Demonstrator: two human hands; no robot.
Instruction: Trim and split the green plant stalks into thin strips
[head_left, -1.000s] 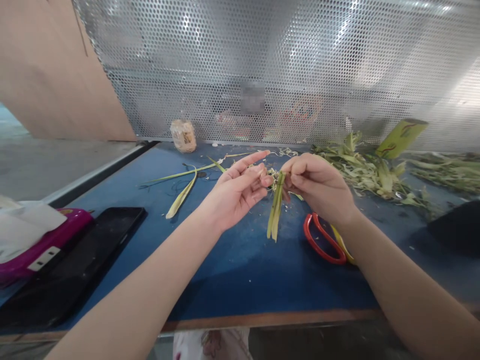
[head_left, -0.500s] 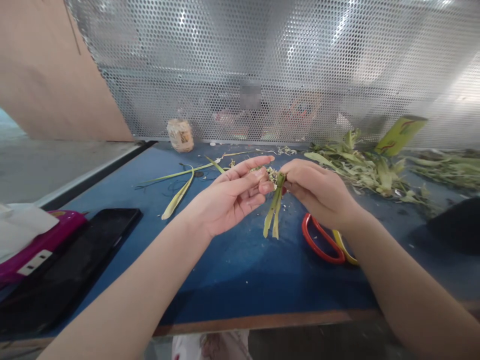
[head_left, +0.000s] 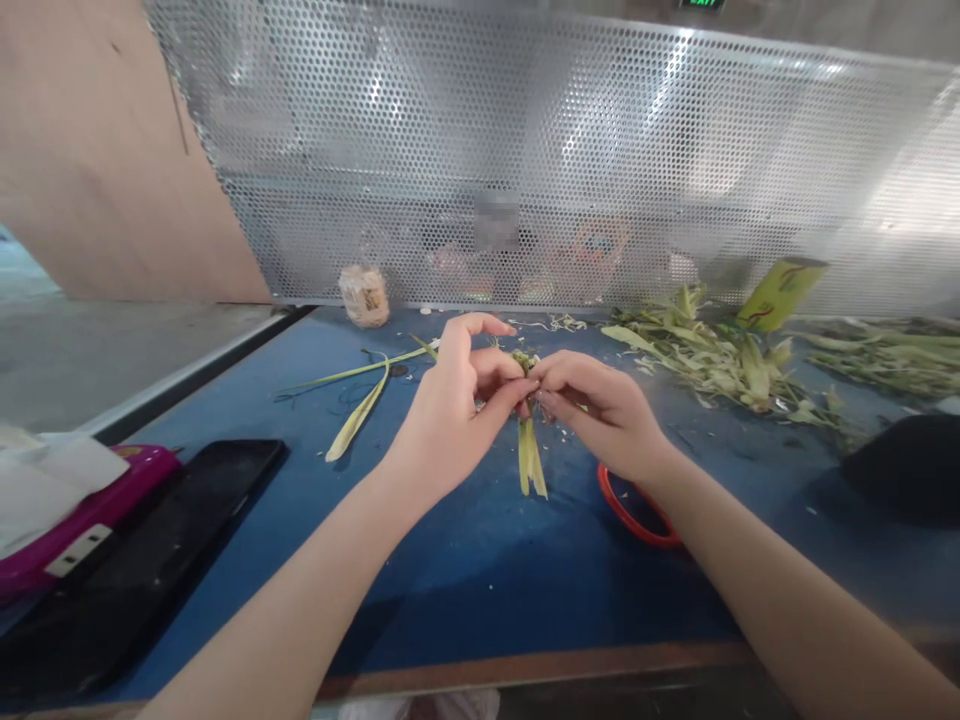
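Note:
Over the middle of the blue table, my left hand (head_left: 469,400) and my right hand (head_left: 600,405) meet at a small bundle of green leaf strips (head_left: 533,465). Thumb and fingertips of the left hand pinch the bundle's upper part, its index finger arched above. The right hand's fingertips press on the same spot from the right. Pale strip ends hang down below the fingers, while a green knotted or bunched top (head_left: 523,357) shows above them. My fingers hide where the strips join. Red-handled scissors (head_left: 637,515) lie partly under my right forearm.
Loose leaf strips (head_left: 360,415) lie left of my hands. A pile of pale green leaves (head_left: 720,355) with a yellow-green box (head_left: 780,293) sits at the back right. A thread spool (head_left: 364,296) stands by the perforated metal screen (head_left: 420,130). Front left is a black phone (head_left: 187,510).
My left hand has closed from a loose, half-open pose to a pinch at the bundle. My right hand has shifted slightly left and down. The view has tilted up a little.

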